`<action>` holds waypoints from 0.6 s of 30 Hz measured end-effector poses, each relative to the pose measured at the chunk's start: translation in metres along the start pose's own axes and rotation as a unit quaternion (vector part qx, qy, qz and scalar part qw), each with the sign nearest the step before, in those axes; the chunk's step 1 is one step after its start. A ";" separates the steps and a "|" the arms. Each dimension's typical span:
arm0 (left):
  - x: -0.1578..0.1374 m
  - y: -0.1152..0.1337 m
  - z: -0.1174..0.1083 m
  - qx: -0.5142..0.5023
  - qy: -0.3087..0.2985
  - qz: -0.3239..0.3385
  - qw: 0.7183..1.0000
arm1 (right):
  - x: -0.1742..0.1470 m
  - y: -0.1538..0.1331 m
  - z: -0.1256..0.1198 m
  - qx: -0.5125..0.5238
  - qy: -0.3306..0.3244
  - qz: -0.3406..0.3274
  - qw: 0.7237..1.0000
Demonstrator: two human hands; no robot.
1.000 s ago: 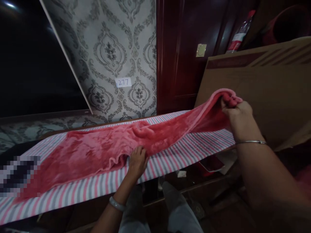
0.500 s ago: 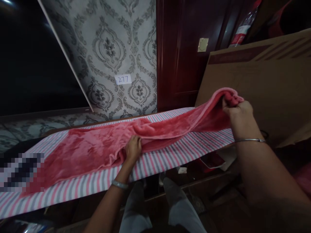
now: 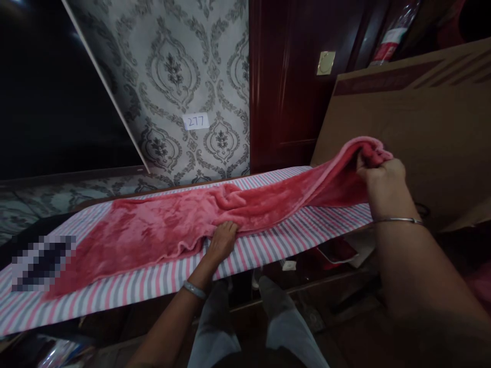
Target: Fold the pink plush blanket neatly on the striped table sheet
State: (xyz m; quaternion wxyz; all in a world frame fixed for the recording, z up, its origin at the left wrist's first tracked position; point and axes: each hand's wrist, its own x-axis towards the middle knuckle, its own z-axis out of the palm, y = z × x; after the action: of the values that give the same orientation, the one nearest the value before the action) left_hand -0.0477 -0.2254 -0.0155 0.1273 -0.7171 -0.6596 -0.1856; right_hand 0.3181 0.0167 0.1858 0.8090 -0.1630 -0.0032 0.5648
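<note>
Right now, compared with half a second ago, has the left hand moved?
Yes. Judged against the 277 card, the left hand has shifted right along the near edge of the red cloth, and slightly toward the person.

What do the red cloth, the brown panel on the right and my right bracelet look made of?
Red cloth: probably plush synthetic fleece, judging by its soft, patchy sheen. Brown panel: likely matte cardboard, given its printed stripes. Right bracelet: seemingly polished metal, thin with a silvery glint.
</note>
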 end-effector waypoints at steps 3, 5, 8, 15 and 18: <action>-0.001 -0.001 -0.005 -0.004 -0.010 0.025 1.000 | -0.008 0.000 0.002 0.003 0.027 0.000 1.000; 0.000 0.000 -0.006 -0.008 -0.016 0.035 0.999 | -0.012 0.001 0.003 0.003 0.018 -0.004 1.000; 0.005 0.002 -0.003 -0.009 -0.034 0.018 0.999 | -0.015 0.003 0.003 -0.005 0.006 -0.013 1.000; 0.023 -0.023 -0.047 -0.103 0.124 -0.100 0.982 | -0.016 -0.001 0.006 -0.047 -0.059 -0.043 0.996; 0.028 -0.048 -0.103 -0.134 0.295 -0.192 0.926 | -0.016 -0.001 0.002 -0.081 -0.133 -0.075 0.985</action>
State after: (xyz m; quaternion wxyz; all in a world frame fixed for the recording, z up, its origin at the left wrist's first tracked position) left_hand -0.1039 -0.2394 0.0858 0.1806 -0.4999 -0.6862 -0.4966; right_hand 0.3128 0.0027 0.1903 0.8257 -0.1507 -0.1688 0.5168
